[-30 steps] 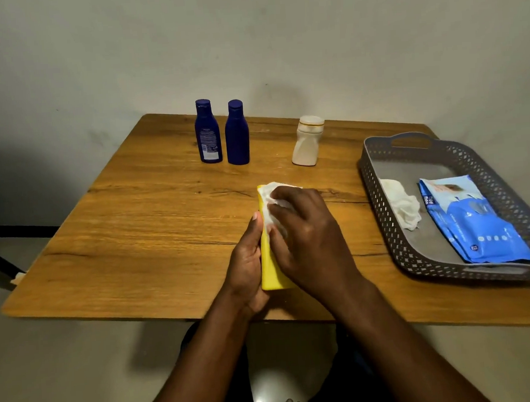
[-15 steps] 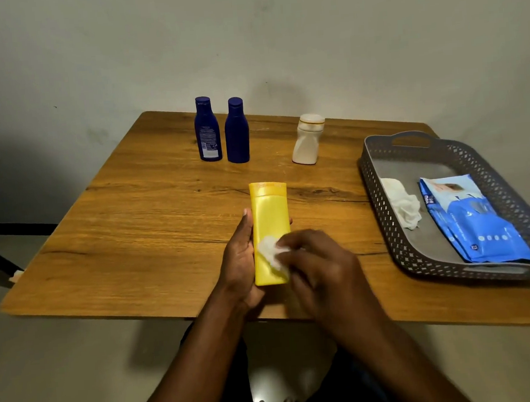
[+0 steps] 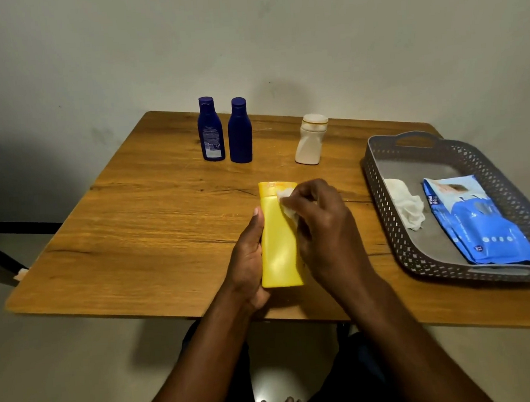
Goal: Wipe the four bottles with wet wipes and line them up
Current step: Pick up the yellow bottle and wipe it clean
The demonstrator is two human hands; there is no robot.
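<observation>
A yellow bottle (image 3: 279,247) lies lengthwise near the table's front edge, its cap pointing away from me. My left hand (image 3: 248,258) grips its left side. My right hand (image 3: 324,231) presses a white wet wipe (image 3: 287,204) against the bottle's upper right part, just below the cap. Two dark blue bottles (image 3: 211,129) (image 3: 239,131) stand side by side at the back of the table. A cream bottle (image 3: 311,139) stands to their right, apart from them.
A grey perforated tray (image 3: 418,253) sits on the right of the wooden table (image 3: 152,227). It holds a blue pack of wet wipes (image 3: 475,220) and a crumpled used wipe (image 3: 406,205). A wall runs behind the table.
My right hand slid the wipe from the bottle's cap end down to its lower part, then back up towards the cap. The left hand kept hold of the bottle.
</observation>
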